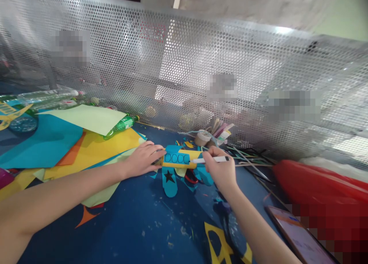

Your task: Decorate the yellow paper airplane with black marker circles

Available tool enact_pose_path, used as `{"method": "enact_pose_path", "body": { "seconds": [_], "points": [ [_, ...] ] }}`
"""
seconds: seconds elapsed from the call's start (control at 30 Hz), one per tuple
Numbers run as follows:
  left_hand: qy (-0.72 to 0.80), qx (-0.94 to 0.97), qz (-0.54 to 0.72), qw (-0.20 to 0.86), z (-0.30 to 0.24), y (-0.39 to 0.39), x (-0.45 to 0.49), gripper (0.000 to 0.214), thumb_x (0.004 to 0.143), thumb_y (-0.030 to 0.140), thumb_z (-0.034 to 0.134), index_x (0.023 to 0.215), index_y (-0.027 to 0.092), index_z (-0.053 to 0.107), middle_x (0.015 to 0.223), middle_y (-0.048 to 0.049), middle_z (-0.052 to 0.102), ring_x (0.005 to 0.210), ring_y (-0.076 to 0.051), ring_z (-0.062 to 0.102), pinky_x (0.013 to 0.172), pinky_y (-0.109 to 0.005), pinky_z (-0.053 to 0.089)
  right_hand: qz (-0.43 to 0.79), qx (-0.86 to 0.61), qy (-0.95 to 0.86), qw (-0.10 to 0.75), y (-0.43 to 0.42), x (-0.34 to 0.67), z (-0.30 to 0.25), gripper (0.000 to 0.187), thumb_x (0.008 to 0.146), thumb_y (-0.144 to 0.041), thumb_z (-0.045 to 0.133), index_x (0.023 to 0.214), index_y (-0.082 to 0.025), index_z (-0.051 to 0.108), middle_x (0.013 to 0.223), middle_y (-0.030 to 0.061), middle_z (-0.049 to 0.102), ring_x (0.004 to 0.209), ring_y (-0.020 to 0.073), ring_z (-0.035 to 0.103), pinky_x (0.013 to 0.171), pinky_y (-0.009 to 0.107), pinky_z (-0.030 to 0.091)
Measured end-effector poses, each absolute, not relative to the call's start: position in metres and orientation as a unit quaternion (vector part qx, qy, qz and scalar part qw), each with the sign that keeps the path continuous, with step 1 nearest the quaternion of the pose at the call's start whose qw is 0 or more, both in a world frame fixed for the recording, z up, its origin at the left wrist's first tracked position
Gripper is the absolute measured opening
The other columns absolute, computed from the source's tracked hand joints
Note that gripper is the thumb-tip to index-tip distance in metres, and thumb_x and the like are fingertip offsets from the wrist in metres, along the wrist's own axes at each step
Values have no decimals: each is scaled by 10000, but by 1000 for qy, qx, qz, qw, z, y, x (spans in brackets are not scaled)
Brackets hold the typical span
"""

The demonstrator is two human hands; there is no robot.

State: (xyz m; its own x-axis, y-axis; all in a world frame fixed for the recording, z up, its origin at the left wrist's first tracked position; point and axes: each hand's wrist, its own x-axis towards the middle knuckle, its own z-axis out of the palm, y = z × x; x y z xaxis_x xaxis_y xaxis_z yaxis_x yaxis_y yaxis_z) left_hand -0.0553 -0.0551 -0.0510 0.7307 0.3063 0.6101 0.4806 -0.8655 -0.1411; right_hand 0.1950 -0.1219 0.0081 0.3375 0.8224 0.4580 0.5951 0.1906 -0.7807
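Note:
A model plane (178,165) with a yellow tube body lies on the blue table. Its blue paper wing with a black star points toward me, and a blue strip on the body carries a row of drawn rounded windows. My left hand (146,159) grips the plane's left end between thumb and fingers. In a pinch, my right hand (220,169) holds a white marker (211,160), its dark tip at the right end of the window row. Beneath the plane, a red loop (191,177) shows among blue paper scraps.
Coloured paper sheets (112,141) and a green bottle (124,126) lie at left. Small pots (202,136) with sticks stand behind the plane. At right are a red plastic bag (313,183) and a phone (299,233). Cut yellow paper (214,243) lies in front; a perforated metal screen (129,56) rises behind.

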Motion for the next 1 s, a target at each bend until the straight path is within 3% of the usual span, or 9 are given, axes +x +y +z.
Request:
{"method": "enact_pose_path", "body": {
  "seconds": [0.6,0.77,1.0],
  "points": [
    [-209,-913,-311,164,-52,-54,-54,354,909,347,575,1198,157,505,1197,-116,607,1032,-236,589,970,-411,405,127,-589,-560,568,-123,193,4,300,733,-239,549,474,-229,399,374,-58,470,412,106,410,469,241,338],
    [-217,-914,-304,157,-53,-54,-54,360,913,357,567,1210,167,493,1221,-107,599,1052,-239,582,987,-416,390,223,-505,-548,629,-124,181,1,307,851,-379,488,581,-241,437,403,-55,478,388,119,409,425,255,316],
    [-225,-917,-296,142,-55,-54,-54,383,913,348,568,1242,173,481,1234,-107,595,1099,-241,565,1005,-411,373,280,-483,-606,567,-132,157,-14,148,802,-344,576,746,-236,491,542,-47,541,494,126,477,481,241,370]
  ]
}}
